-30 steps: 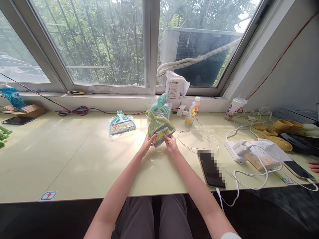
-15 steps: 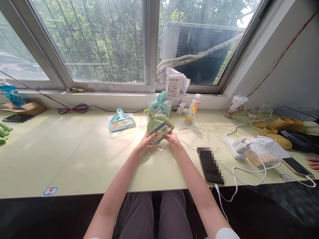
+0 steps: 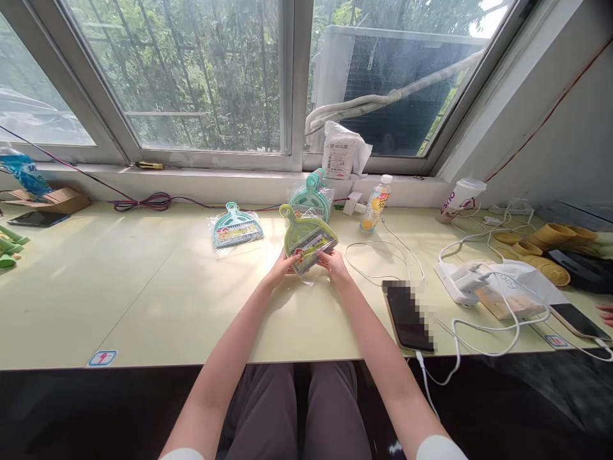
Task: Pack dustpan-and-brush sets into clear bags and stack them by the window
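Observation:
A green mini dustpan and brush set (image 3: 309,237) in clear plastic wrap is held tilted above the table, its handle pointing up and left. My left hand (image 3: 282,268) grips its lower left edge, fingers closed. On the lower right, my right hand (image 3: 332,263) is closed on the same packet near the bristles. Behind it stands a stack of wrapped teal dustpan sets (image 3: 311,195), partly hidden by the green one. Another wrapped teal dustpan set (image 3: 237,230) lies on the table to the left.
To the right are a drink bottle (image 3: 376,203), a phone (image 3: 407,316), a white power strip (image 3: 457,284) with cables and a paper cup (image 3: 460,200). Another person's hand (image 3: 606,314) shows at the right edge. A cable bundle (image 3: 153,201) lies near the window.
The view has shifted slightly, so the scene sits a little higher and the items on the right lie further right. Both hands still hold the green dustpan set in much the same pose.

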The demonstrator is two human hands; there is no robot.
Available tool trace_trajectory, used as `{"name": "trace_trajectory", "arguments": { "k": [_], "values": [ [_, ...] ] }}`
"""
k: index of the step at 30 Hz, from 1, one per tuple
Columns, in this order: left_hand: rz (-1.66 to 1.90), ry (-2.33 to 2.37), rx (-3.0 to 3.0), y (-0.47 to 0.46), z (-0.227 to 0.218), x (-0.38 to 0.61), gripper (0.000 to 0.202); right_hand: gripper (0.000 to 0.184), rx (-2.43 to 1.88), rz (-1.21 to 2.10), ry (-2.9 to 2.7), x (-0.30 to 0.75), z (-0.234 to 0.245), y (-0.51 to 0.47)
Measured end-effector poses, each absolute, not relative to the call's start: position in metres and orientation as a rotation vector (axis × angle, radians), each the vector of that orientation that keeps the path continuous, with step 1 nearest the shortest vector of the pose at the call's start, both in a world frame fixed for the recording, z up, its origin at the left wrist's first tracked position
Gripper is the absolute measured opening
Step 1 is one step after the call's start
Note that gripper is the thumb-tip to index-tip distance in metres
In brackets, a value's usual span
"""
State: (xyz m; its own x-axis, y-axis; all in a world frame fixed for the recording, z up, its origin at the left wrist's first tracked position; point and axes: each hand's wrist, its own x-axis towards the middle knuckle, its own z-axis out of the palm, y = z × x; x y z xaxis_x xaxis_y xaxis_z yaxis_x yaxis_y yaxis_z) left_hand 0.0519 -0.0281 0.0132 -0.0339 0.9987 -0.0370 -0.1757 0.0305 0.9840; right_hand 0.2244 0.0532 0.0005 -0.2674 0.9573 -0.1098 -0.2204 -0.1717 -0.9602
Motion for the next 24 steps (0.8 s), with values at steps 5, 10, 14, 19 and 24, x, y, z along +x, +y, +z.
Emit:
{"name": "trace_trajectory", "arguments": {
  "k": [5, 10, 14, 19, 24],
  "values": [
    [1.332, 1.079, 0.905, -0.025, 0.017, 0.043, 0.059, 0.03, -1.197, 1.594, -1.318, 0.237, 0.011, 0.055],
    [1.36, 1.022, 0.697, -0.023, 0.016, 0.02, 0.042, 0.027, -1.277, 0.733, -1.75, 0.254, 0.015, 0.055],
    [1.359, 0.996, 0.644, -0.022, 0.015, 0.009, 0.035, 0.049, -1.059, 0.27, -2.059, 0.253, 0.012, 0.054],
    [1.29, 1.062, 0.673, -0.02, 0.011, 0.003, 0.038, 0.019, -0.955, 0.427, -1.991, 0.249, 0.008, 0.058],
    [1.114, 1.1, 0.694, -0.019, 0.009, -0.002, 0.036, 0.01, -0.856, 0.682, -1.797, 0.248, 0.01, 0.06]
  ]
}}
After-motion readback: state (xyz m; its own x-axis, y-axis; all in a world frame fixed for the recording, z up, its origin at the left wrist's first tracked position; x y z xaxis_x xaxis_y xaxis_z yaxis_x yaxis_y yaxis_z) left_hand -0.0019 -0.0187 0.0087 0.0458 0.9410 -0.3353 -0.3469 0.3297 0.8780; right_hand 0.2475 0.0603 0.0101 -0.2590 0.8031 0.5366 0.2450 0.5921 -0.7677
